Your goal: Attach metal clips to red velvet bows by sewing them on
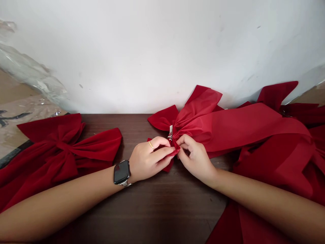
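Observation:
A large red fabric bow [198, 115] lies back side up, its long tail stretching to the right. At its gathered middle sits a small silver metal clip [170, 131]. Just below the clip, my left hand [153, 156] pinches a fold of the bow's red cloth; it wears a gold ring, with a black watch on the wrist. My right hand [194, 154] closes its thumb and fingertips on the same fold from the right side. The fingertips of both hands nearly meet, and what lies between them is partly hidden.
Another red velvet bow [63, 145] lies front side up on the left. More red bows and tails [279, 159] are heaped on the right. A white wall [162, 57] rises behind the dark brown table [152, 210]. A taped cardboard box [20, 98] stands at far left.

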Tool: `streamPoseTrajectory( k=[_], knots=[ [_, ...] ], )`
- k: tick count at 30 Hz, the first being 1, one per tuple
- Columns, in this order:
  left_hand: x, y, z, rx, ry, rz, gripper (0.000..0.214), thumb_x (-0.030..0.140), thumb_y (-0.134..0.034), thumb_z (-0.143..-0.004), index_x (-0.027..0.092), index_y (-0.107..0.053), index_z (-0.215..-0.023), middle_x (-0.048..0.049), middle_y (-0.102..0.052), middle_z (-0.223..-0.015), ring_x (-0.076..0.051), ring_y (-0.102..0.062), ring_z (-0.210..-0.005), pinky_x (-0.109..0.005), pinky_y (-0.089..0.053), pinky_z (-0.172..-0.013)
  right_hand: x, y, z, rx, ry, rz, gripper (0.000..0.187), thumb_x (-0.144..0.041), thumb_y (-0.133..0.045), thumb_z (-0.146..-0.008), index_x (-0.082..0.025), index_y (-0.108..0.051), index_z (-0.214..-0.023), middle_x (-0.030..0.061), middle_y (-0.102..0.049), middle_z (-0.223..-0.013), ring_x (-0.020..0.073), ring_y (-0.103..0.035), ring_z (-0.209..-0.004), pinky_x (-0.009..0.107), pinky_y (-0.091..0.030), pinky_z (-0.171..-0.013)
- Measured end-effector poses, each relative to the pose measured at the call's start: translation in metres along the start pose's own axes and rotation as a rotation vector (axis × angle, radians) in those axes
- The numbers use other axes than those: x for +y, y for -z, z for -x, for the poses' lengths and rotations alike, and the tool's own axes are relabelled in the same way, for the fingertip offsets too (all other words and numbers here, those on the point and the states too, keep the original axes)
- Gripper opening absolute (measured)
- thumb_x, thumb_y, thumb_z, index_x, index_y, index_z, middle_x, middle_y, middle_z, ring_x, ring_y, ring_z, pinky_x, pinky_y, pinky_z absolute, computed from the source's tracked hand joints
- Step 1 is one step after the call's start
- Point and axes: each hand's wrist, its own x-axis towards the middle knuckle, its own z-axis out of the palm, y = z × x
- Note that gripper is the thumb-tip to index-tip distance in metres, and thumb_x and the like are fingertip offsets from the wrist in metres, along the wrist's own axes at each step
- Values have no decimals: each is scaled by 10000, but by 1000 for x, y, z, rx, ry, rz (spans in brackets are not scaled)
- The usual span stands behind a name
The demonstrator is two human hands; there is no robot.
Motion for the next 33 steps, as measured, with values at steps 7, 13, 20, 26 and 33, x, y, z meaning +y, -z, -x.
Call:
streamPoseTrajectory(
  k=[7,13,20,26,33],
  knots=[
    [-36,4,-8,-70,342,646,284,239,-299,-1000,181,-550,-1120,-107,-553,-1146,-116,-666,-737,-263,-588,-637,4,7,-2,-28,7,20,76,-192,-450,-891,-205,-450,-815,-42,-542,-594,93,-471,-514,199,-365,-546],
    [-68,-9,-17,-342,66,353,327,149,-523,-917,227,-581,-1229,-144,-464,-1422,-249,-499,-1276,-444,-464,-1044,9,6,-5,-101,11,6,78,-175,-440,-899,-197,-462,-827,-52,-507,-584,88,-439,-507,207,-356,-559],
    [-75,-8,-15,-395,-64,294,166,296,-492,-954,218,-592,-1061,-87,-680,-1170,-250,-472,-1320,-555,-278,-1149,9,8,-2,-132,40,-94,89,-208,-453,-923,-191,-510,-857,-13,-553,-670,109,-492,-578,227,-379,-577],
    [-71,-4,-11,-212,-70,279,163,308,-502,-943,189,-569,-1032,-79,-680,-953,-187,-609,-927,-384,-460,-953,14,9,-4,-117,-19,-223,137,-279,-483,-935,-190,-513,-835,-12,-519,-665,114,-470,-588,241,-377,-580],
    [-60,-2,-12,-171,-48,111,111,227,-493,-894,193,-560,-975,-51,-675,-848,-177,-609,-816,-341,-464,-830,13,11,-6,-92,-60,-293,188,-331,-506,-924,-186,-525,-806,-11,-511,-666,111,-449,-596,240,-374,-581]
  ],
)
